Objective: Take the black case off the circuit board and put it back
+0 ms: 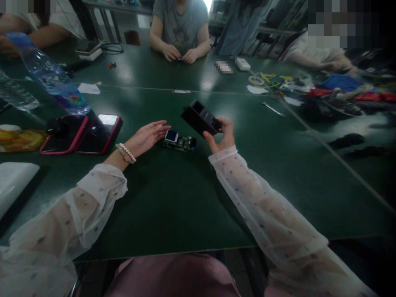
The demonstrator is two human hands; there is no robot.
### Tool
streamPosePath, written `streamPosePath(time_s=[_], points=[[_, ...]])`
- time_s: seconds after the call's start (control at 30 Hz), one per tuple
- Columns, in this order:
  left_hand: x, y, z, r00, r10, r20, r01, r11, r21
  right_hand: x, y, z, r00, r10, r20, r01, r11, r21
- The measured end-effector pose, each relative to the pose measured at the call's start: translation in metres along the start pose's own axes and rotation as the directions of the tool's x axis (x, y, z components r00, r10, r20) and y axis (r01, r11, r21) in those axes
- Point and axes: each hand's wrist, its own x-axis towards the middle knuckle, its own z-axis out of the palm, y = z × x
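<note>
A black plastic housing [201,117] with a rectangular window is gripped at its right end by the thumb and fingers of my right hand [223,136], tilted above the table. Below and left of it, a green circuit board [180,141] with a small square screen lies on the green tabletop. My left hand [150,135] rests beside the board's left end, fingers stretched out and holding nothing. Whether its fingertips touch the board, I cannot tell.
Left of my hands lie two red-edged phones [98,134], with a water bottle [52,78] behind them. A wrench [273,109] and tangled cables [272,80] are on the right. Across the table [173,198] sits a person [181,29], hands on its surface.
</note>
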Motion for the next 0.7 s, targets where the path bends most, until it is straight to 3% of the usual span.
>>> streamPosePath(time_s=[0.17,0.33,0.47,0.7], points=[[-0.004,0.002,0.003,1.0,-0.008,-0.027,0.009,1.0,0.013,0.002,0.033,0.006,0.985,0.17,-0.015,-0.17,0.968,-0.184],[-0.003,0.002,0.002,1.0,-0.011,-0.017,0.011,1.0,0.009,-0.001,0.032,0.006,0.951,0.302,0.059,-0.267,0.906,-0.329],[-0.001,0.001,0.0,1.0,-0.008,-0.01,0.008,1.0,0.006,-0.001,0.021,0.001,0.937,0.323,0.135,-0.251,0.889,-0.383],[-0.002,0.002,0.0,1.0,-0.014,-0.016,0.014,1.0,0.018,-0.001,0.023,0.002,0.958,0.268,0.101,-0.217,0.909,-0.357]])
